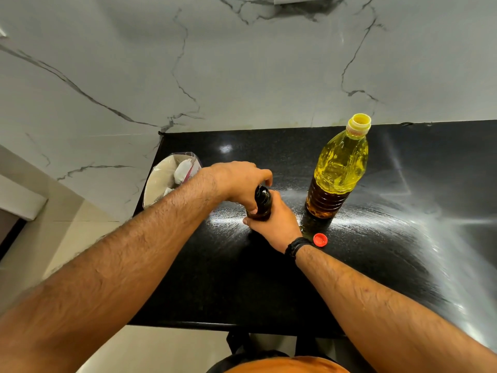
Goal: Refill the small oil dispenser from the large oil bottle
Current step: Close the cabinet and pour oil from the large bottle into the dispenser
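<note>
Left hand [239, 184] twisting top of small oil dispenser [262, 203], fingers curled over it — right hand [274, 222] gripping body. Large oil bottle [337, 170] standing uncapped — pouring probably coming next.

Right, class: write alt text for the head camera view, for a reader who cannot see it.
Both hands grip a small dark oil dispenser on a black counter: the left hand over its top, the right hand round its body. Behind stands an uncapped large oil bottle, its red cap lying nearby.
</note>
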